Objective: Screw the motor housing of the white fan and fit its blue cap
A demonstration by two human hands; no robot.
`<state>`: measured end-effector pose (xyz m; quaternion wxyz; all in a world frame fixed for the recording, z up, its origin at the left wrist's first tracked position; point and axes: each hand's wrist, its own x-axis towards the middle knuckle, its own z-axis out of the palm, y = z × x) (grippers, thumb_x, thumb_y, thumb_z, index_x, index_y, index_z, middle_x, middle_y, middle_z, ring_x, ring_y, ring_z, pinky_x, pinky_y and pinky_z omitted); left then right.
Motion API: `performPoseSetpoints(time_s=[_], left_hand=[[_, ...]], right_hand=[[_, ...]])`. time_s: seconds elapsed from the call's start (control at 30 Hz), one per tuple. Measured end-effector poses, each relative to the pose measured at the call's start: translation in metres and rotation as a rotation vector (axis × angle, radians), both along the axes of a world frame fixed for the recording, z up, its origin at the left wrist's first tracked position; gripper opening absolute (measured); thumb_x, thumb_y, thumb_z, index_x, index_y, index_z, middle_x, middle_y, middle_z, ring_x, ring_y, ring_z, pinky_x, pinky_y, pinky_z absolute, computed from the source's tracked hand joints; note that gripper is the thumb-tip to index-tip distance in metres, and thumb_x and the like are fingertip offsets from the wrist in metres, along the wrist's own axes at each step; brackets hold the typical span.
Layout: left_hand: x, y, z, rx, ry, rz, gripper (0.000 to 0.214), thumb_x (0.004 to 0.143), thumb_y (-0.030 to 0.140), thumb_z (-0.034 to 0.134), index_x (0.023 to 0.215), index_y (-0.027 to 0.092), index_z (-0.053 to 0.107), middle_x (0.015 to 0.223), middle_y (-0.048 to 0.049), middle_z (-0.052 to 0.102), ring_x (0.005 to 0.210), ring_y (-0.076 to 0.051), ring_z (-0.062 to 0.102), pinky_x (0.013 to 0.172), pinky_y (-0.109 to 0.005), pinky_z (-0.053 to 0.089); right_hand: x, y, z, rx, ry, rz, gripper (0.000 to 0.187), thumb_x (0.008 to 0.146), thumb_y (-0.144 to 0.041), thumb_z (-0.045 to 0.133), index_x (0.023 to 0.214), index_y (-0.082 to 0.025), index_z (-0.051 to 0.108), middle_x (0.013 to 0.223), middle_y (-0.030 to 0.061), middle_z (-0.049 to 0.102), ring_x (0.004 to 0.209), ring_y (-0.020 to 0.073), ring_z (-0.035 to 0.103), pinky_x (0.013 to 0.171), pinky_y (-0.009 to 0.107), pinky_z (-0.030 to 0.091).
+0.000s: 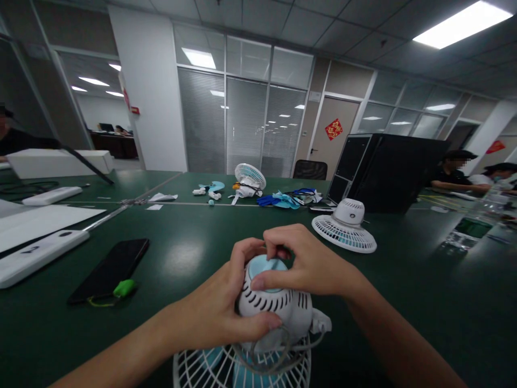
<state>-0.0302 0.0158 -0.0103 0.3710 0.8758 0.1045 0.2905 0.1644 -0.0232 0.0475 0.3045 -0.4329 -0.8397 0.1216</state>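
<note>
A small white fan point(262, 345) lies at the table's near edge with its grille down, light-blue blades showing through the ribs. My left hand point(242, 302) wraps around the slotted motor housing, thumb in front. On top of the housing sits a round light-blue cap point(262, 265). My right hand point(301, 258) is closed over this cap, thumb pressed on its near side and fingers curled at its far side; the right fingertips are partly hidden. A grey cable point(278, 369) loops over the grille below the housing.
A second fan part with a white grille point(347, 234) lies right. Farther back are another fan point(249, 180), blue gloves point(283, 199) and a black computer case point(388, 172). A phone point(111, 269) and power strip point(44, 256) lie left; a bottle point(470, 226) stands right. Other people sit at both sides.
</note>
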Motion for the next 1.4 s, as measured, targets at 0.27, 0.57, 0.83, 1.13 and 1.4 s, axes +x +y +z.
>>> performPoseSetpoints(time_s=[0.27,0.57,0.83,1.13,1.4], left_hand=[[0.000,-0.002,0.004,-0.024,0.032,0.001,0.074,0.080,0.036,0.073,0.135,0.024,0.025,0.140,-0.0156,0.046,0.132,-0.037,0.045,0.108,-0.055,0.039],[0.000,-0.003,0.007,0.008,0.067,0.007,0.060,0.082,0.030,0.071,0.132,0.025,0.039,0.136,-0.0087,0.050,0.126,-0.030,0.050,0.106,-0.047,0.041],[-0.002,-0.005,0.009,-0.007,0.086,0.026,0.057,0.083,0.033,0.070,0.131,0.024,0.039,0.132,-0.0095,0.054,0.118,-0.029,0.055,0.101,-0.045,0.044],[-0.002,-0.002,0.003,0.016,0.073,0.038,0.065,0.084,0.038,0.069,0.134,0.025,0.028,0.133,-0.0114,0.049,0.124,-0.032,0.051,0.102,-0.048,0.045],[-0.002,0.000,-0.004,0.078,0.059,0.070,0.072,0.085,0.042,0.068,0.136,0.027,0.020,0.134,-0.0123,0.042,0.125,-0.034,0.049,0.101,-0.051,0.045]], right_hand=[[0.008,-0.003,0.007,-0.080,0.008,0.083,0.033,0.076,-0.043,0.079,0.071,-0.016,0.059,0.067,-0.0045,0.054,0.062,0.0088,0.048,0.057,0.021,0.037],[-0.001,-0.004,0.000,0.037,-0.114,-0.061,0.046,0.083,-0.043,0.071,0.057,-0.018,0.041,0.054,-0.0080,0.037,0.052,0.0071,0.032,0.052,0.025,0.022],[0.006,-0.011,0.011,-0.124,-0.100,0.062,0.026,0.083,-0.032,0.070,0.069,-0.017,0.053,0.064,-0.0060,0.048,0.059,0.0079,0.045,0.056,0.023,0.034],[0.001,-0.021,0.014,-0.031,-0.160,-0.041,0.018,0.089,-0.034,0.064,0.083,-0.017,0.061,0.076,-0.0025,0.058,0.068,0.0108,0.049,0.062,0.026,0.035],[-0.003,-0.017,0.012,0.039,-0.121,0.153,0.020,0.091,-0.011,0.055,0.104,-0.013,0.071,0.096,0.0044,0.071,0.085,0.0140,0.061,0.078,0.026,0.044]])
